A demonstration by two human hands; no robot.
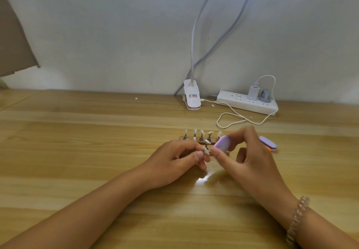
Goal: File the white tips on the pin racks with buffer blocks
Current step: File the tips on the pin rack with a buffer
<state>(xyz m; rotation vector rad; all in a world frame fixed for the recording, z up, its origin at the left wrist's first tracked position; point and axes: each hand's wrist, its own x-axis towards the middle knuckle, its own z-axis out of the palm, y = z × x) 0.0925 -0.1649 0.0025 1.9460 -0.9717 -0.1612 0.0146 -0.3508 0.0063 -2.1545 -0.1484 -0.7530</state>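
A wooden pin rack (pixel 191 139) stands mid-table with several white nail tips (pixel 202 132) on upright pins. My left hand (pixel 174 161) pinches one white tip (pixel 206 152) on its pin, just in front of the rack. In my right hand (pixel 250 157), a purple buffer block (pixel 223 143) is gripped between thumb and fingers, its lower end touching that tip. My hands hide the near right part of the rack.
A second purple buffer block (pixel 268 142) lies to the right, with something orange (pixel 267 148) beneath it. A clamp lamp (pixel 191 97), a white power strip (pixel 246 103) and a looped white cable (pixel 233 121) sit at the back. The wooden table (pixel 97 141) runs to a wall.
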